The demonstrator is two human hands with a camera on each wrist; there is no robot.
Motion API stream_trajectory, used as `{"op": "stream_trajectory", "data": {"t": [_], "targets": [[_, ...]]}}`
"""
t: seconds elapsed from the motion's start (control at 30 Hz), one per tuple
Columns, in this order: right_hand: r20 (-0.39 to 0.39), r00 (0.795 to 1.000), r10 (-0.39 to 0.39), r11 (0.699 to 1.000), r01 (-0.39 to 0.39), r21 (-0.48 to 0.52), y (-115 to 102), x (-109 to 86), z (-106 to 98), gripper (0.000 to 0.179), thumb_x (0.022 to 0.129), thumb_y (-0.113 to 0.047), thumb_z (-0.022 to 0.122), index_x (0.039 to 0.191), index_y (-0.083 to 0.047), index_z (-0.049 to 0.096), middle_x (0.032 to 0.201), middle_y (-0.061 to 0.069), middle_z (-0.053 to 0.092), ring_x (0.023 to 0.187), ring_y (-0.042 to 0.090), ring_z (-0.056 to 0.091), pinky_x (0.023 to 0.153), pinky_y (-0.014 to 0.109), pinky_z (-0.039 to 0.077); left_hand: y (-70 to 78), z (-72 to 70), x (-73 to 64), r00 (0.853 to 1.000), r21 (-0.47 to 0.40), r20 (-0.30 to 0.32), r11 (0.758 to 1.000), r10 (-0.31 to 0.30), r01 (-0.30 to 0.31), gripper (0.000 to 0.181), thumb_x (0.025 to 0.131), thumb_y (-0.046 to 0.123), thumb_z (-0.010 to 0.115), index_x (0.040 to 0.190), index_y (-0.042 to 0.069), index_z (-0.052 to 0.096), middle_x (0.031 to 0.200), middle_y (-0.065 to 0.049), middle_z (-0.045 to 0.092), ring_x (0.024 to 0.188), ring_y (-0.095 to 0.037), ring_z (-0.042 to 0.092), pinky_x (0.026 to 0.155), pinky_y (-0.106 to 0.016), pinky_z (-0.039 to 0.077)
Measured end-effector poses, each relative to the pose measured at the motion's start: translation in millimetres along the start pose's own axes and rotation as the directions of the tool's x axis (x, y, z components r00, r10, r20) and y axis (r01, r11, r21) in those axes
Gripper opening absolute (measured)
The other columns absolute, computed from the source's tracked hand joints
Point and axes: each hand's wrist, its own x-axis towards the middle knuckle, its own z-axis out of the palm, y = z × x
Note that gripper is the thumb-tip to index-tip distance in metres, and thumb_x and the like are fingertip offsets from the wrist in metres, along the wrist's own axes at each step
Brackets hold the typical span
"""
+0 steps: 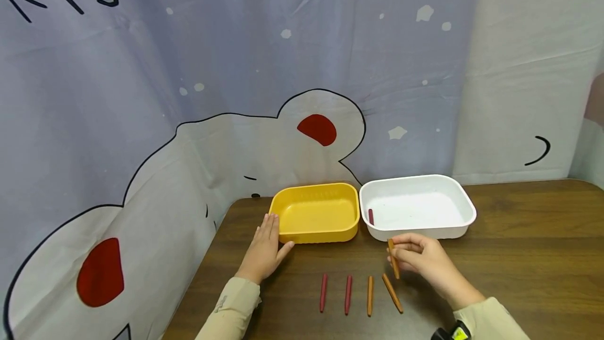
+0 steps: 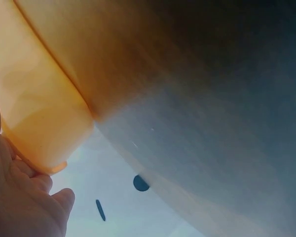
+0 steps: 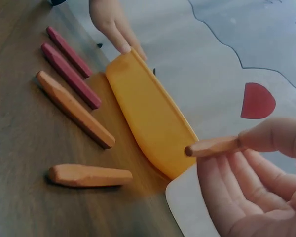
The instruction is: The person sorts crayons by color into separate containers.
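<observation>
My right hand (image 1: 422,258) pinches an orange-brown crayon (image 1: 394,259) between thumb and fingers, just in front of the white tray. In the right wrist view this crayon (image 3: 214,146) points away from the fingertips. My left hand (image 1: 264,248) rests against the left side of the yellow tray (image 1: 318,237), fingers straight along its rim. On the table lie two dark red crayons (image 1: 323,293) and two orange-brown crayons (image 1: 370,296), the rightmost one slanted. Another dark red crayon (image 1: 370,216) is inside the white tray (image 1: 420,232), at its left end.
Both trays stand side by side at the back of the brown wooden table (image 1: 528,256). Directly behind the table hangs a printed cloth (image 1: 401,67). A dark wrist device (image 1: 453,332) shows at the right cuff.
</observation>
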Motion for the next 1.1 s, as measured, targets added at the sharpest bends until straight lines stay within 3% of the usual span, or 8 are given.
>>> {"op": "stream_trajectory", "data": {"t": [0.33,0.8,1.1], "targets": [[0.021,0.999,-0.03,0.995,0.028,0.098,-8.6,18.6,7.7,0.04,0.098,-0.001,0.061,0.127,0.023,0.048,0.101,0.007,0.071,0.091,0.021,0.074,0.08,0.033,0.061,1.9,-1.2,-1.4,1.0,-0.013,0.003,1.0,-0.005,0.005,0.079,0.105,0.042,0.054,0.154,-0.012,0.027,0.161,-0.029,0.027,0.152,-0.041,0.02,0.119,-0.058,0.026],[0.021,1.0,0.002,0.999,-0.003,0.044,-27.2,63.2,30.1,0.037,0.096,-0.004,0.063,0.124,0.019,0.055,0.101,0.012,0.072,0.087,0.016,0.072,0.079,0.031,0.061,-0.8,0.8,0.0,1.0,-0.005,-0.001,1.0,-0.001,0.001,0.08,0.104,0.044,0.054,0.154,-0.012,0.026,0.161,-0.029,0.027,0.152,-0.04,0.02,0.119,-0.058,0.026],[0.016,0.999,0.042,0.999,-0.041,-0.027,-34.3,92.5,51.2,0.034,0.095,-0.004,0.064,0.122,0.016,0.058,0.11,0.026,0.068,0.085,0.018,0.072,0.081,0.035,0.061,-2.6,1.8,-0.2,1.0,0.003,-0.003,1.0,0.0,0.0,0.079,0.105,0.044,0.053,0.155,-0.011,0.027,0.161,-0.028,0.027,0.152,-0.04,0.02,0.119,-0.057,0.026]]}}
